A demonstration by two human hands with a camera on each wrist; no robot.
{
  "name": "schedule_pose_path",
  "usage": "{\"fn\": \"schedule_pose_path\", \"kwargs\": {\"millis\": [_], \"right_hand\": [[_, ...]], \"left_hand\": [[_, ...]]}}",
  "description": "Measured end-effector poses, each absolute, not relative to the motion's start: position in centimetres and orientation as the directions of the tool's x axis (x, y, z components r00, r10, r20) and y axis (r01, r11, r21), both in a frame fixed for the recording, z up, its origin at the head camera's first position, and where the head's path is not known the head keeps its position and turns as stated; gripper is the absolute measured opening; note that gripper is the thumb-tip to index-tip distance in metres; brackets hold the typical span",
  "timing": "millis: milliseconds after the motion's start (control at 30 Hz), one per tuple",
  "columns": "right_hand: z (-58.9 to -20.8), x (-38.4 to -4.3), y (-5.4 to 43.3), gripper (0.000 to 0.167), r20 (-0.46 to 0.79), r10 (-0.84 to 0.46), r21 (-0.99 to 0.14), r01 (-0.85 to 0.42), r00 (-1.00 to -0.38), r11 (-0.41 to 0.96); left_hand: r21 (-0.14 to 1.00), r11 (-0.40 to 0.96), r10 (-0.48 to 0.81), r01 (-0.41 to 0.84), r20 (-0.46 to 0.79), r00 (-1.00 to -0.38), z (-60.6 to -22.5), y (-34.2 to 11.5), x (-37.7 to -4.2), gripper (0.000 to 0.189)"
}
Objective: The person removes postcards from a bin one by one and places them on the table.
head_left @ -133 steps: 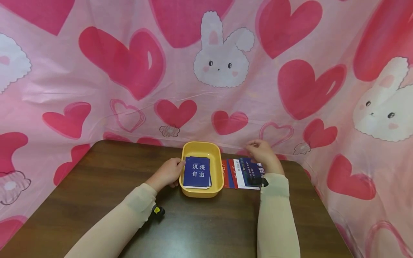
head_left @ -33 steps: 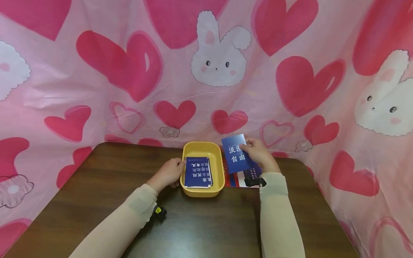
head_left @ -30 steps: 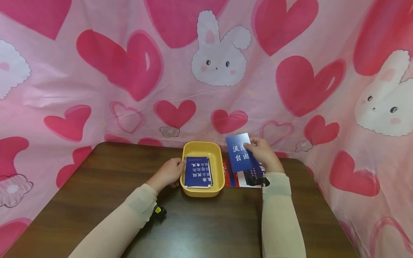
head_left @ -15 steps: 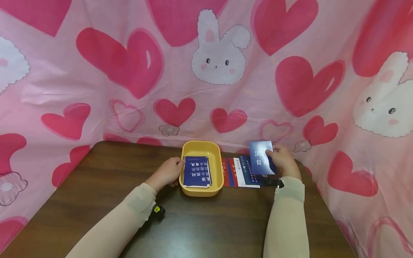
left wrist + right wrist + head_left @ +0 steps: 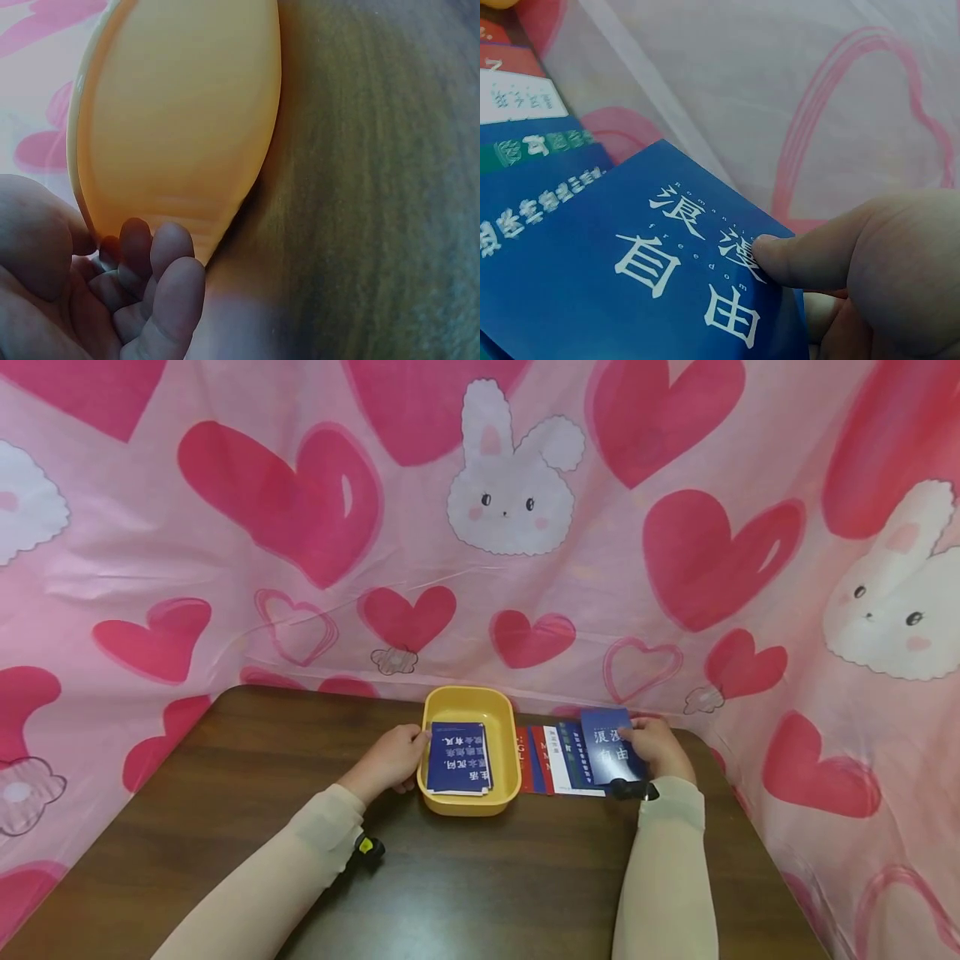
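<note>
My left hand (image 5: pixel 392 758) pinches the left rim of a yellow plastic tray (image 5: pixel 512 760), thumb over the edge and fingers against the outer wall in the left wrist view. In the tray lies a stack of cards (image 5: pixel 457 760), a blue one with white characters on top. My right hand (image 5: pixel 660 747) pinches a blue card (image 5: pixel 609 745) by its right edge, the thumb (image 5: pixel 780 259) on its printed face. That card lies over the right end of a row of overlapping cards, among them a white card (image 5: pixel 558 760) and a red card (image 5: pixel 525 760).
A dark wooden table (image 5: pixel 480 885) carries everything. Behind and beside it hangs a pink cloth (image 5: pixel 315 510) with hearts and rabbits, close behind the tray and cards. Dark wrist straps with small devices sit at both sleeves.
My right hand picked up a blue card, moved it right along the row and lowered it onto the right end. The tray's top card now shows different text. My left hand stays put.
</note>
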State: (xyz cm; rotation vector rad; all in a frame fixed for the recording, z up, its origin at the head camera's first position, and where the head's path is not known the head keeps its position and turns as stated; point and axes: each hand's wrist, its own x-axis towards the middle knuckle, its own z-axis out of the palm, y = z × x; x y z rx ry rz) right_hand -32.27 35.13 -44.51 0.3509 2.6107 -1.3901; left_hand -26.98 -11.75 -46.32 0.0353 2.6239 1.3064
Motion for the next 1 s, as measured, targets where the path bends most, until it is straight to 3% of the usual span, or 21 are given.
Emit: {"fn": "schedule_pose_path", "kwargs": {"millis": [233, 1000], "right_hand": [[-45.5, -32.6, 35.6, 0.044, -0.33, 0.126, -0.746, 0.34, -0.936, 0.573], [-45.6, -32.3, 34.2, 0.051, -0.256, 0.226, -0.572, 0.336, -0.94, 0.748]], "left_hand": [[0.787, 0.611, 0.109, -0.08, -0.183, -0.977, -46.2, -11.6, -27.0, 0.041], [0.783, 0.616, 0.107, -0.084, -0.19, -0.976, -46.0, -11.5, -26.6, 0.041]]}}
